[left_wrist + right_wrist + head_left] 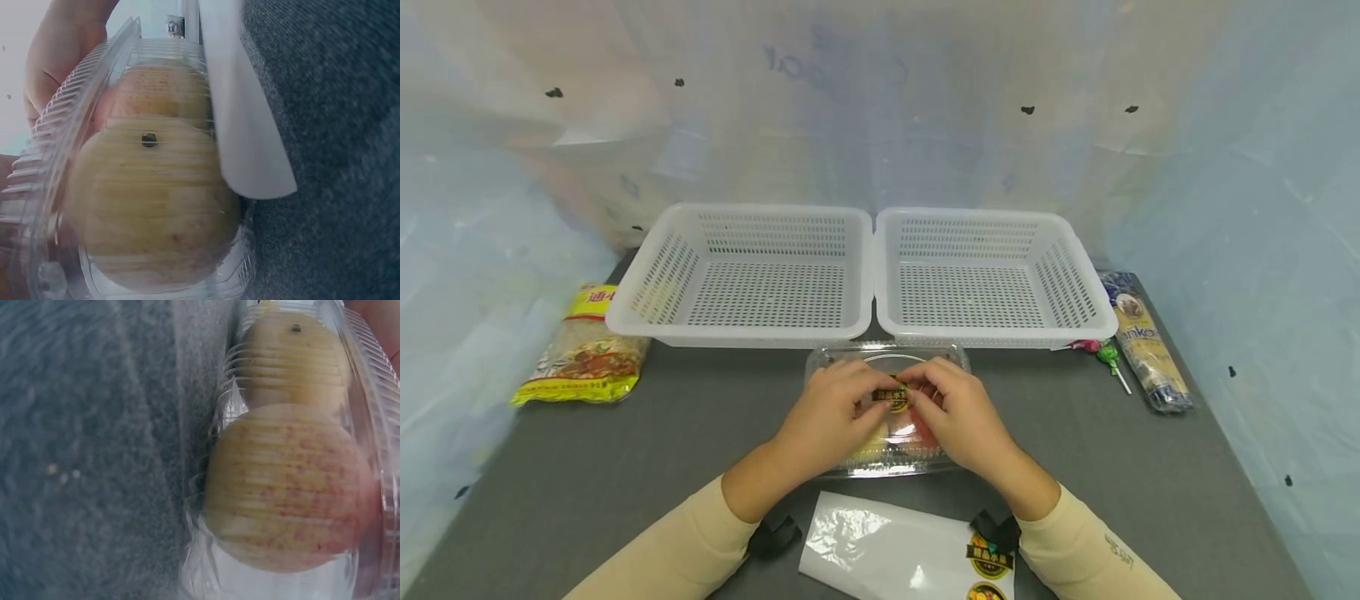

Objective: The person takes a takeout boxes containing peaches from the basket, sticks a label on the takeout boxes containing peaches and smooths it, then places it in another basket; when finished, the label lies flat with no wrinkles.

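A clear plastic clamshell box [887,462] with round yellow and reddish fruit [156,200] inside rests on the grey table, in front of two baskets. Over its lid, both hands meet at a round black-and-gold sticker [892,398]. My left hand [831,412] pinches the sticker from the left with thumb and forefinger. From the right, my right hand [958,412] grips its upper edge between thumb and forefinger tips. Speckled fruit [290,487] shows through the box's ribbed side in the right wrist view. The sticker is out of sight in both wrist views.
Two white slotted baskets [741,340] [996,340] stand side by side behind the box. A noodle bag [583,358] lies left; a long packet [1146,346] and lollipops [1107,357] lie right. A white sticker sheet [895,542] lies near the front between the forearms.
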`<state>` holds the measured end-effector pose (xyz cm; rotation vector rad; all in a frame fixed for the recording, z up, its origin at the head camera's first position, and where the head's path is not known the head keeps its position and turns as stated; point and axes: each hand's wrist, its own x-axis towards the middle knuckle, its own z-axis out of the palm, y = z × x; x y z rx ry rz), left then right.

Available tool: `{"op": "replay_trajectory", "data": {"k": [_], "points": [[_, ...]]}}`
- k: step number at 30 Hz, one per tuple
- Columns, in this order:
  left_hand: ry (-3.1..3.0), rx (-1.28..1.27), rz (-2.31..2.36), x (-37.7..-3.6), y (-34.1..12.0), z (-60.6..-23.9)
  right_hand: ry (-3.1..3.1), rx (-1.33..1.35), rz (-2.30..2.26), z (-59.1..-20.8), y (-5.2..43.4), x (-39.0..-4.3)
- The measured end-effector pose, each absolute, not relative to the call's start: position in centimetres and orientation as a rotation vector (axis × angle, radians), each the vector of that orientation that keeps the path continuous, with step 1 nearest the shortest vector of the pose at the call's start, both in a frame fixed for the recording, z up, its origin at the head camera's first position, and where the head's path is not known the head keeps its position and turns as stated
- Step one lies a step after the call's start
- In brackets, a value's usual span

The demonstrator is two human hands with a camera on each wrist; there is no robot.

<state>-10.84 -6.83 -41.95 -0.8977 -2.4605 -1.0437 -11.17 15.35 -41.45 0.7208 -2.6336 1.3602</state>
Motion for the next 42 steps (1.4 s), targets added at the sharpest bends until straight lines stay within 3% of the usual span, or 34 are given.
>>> {"op": "replay_trajectory", "data": {"k": [29,42], "points": [[-2.556,-0.763,-0.93,-10.5,-6.8,-41.5,-2.643,0.742,1.172,-41.7,14.9,-11.1],[-2.686,-1.084,-0.584,-9.5,-8.6,-40.1,-2.495,1.056,0.763,-41.5,15.6,-11.0]]}}
